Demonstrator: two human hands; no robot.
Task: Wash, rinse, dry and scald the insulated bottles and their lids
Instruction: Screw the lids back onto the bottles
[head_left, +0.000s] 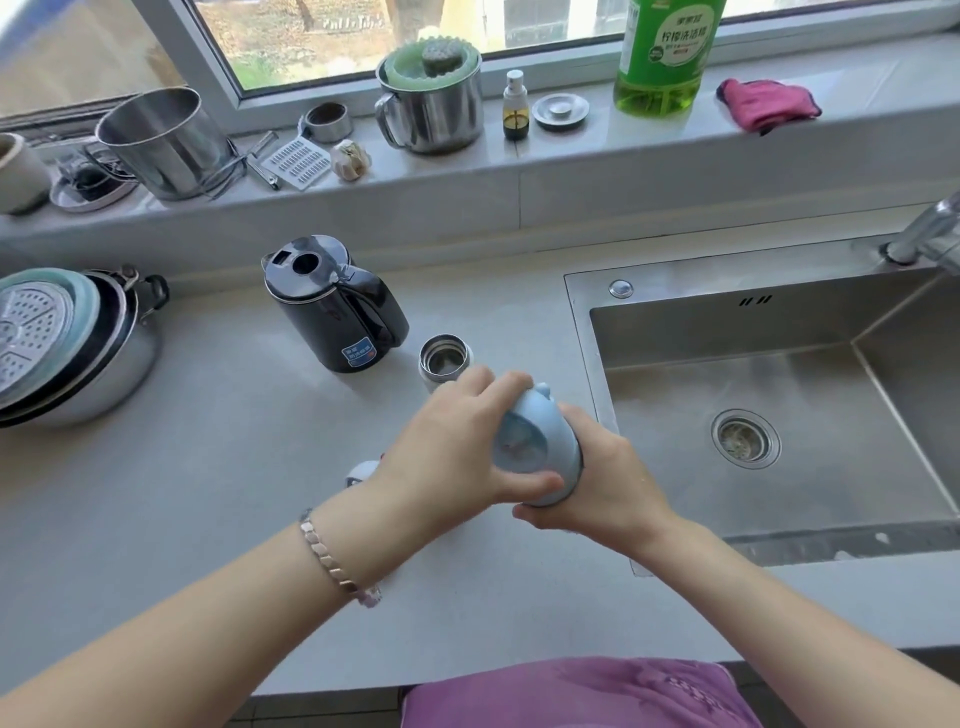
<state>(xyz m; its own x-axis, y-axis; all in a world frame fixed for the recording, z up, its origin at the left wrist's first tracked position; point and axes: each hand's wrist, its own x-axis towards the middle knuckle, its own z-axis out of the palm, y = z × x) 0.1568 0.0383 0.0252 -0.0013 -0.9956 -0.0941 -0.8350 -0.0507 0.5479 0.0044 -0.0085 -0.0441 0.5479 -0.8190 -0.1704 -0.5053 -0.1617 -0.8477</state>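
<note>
Counter: pale grey worktop (208, 519) under a window, with a steel sink (577, 332) set in at the right.
Left hand (457, 447): fingers and thumb clasp the capped top of the blue bottle (535, 436).
Right hand (608, 488): wrapped round the same bottle lower down, hiding most of its body.
Blue bottle: held in both hands over the counter, just beside the sink's left rim.
White item (361, 470): mostly hidden behind the left wrist, possibly a lid.
Open bottle (445, 358): upright and lidless, just beyond the left hand, near the black kettle (332, 306).
Sill: steel mug (431, 104), green detergent bottle (665, 52), pink cloth (766, 106).
</note>
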